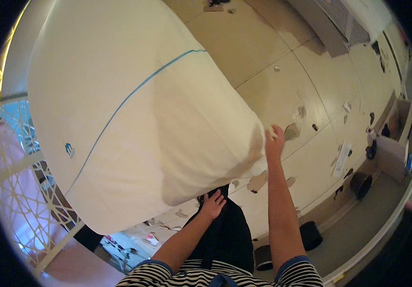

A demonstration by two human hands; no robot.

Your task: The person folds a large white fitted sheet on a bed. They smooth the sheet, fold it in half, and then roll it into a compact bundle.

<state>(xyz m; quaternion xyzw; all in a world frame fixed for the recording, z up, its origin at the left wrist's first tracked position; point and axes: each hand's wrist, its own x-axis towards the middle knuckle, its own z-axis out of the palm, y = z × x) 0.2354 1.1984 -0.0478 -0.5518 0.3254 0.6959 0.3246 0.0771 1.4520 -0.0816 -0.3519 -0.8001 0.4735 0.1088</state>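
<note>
A bed or mattress under a pale cover (120, 118), with a thin blue stripe across it and a small blue logo near its left side, fills much of the view. My right hand (275, 140) is at the cover's right corner, fingers curled; whether they grip the cloth is hard to tell. My left hand (214, 205) rests just below the near edge, in front of my dark trousers, with its fingers apart and nothing visible in it.
Scraps and small items lie on the tiled floor (263, 71). At the right stand an open cardboard box (392, 150) and dark round containers (361, 184). A lattice panel (16, 143) borders the left side.
</note>
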